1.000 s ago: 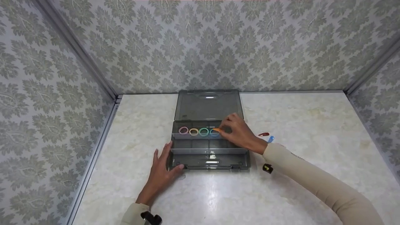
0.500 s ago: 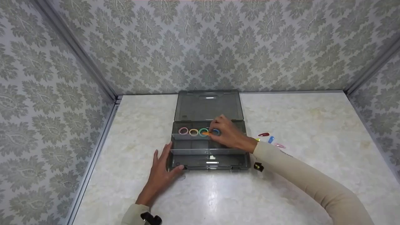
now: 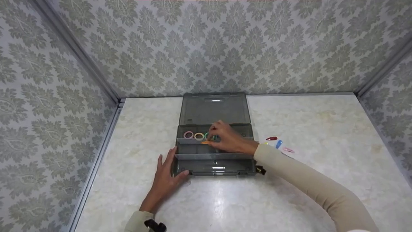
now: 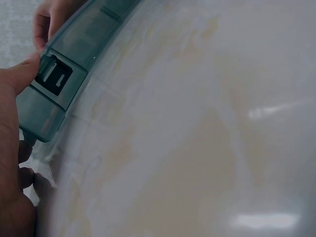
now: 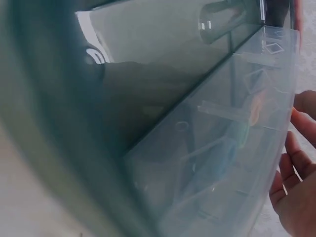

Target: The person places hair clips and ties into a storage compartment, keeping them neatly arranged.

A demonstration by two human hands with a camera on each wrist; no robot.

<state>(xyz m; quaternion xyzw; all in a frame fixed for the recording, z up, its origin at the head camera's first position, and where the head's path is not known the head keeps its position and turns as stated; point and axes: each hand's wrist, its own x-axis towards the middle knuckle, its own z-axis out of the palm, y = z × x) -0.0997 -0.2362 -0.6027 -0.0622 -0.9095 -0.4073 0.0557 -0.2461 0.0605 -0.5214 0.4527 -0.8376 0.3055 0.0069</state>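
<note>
A dark translucent organizer box [image 3: 193, 149] lies with its lid [image 3: 215, 109] folded back. My right hand [image 3: 227, 137] is over its upper and middle rows and pinches an orange hair clip [image 3: 206, 142] between thumb and finger, at the divider between these rows. Round hair ties stand in the upper row: a pink one [image 3: 188, 135], a yellow one [image 3: 199, 136] and a green one [image 3: 206, 136], partly behind the hand. My left hand [image 3: 165, 175] rests spread at the box's front left corner, thumb on the front edge near a latch [image 4: 54, 75], index finger along the side.
Right of the box on the marbled table [image 3: 315, 129] lie a red hair clip [image 3: 271, 138], a blue one [image 3: 279, 144], a pink one [image 3: 288, 150] and a yellow one [image 3: 266, 143] half hidden by the sleeve. Patterned walls [image 3: 212, 48] close off the back and sides.
My right hand has moved left and a little toward me with the orange hair clip, from over the blue hair tie to the divider. My left hand has stayed in place.
</note>
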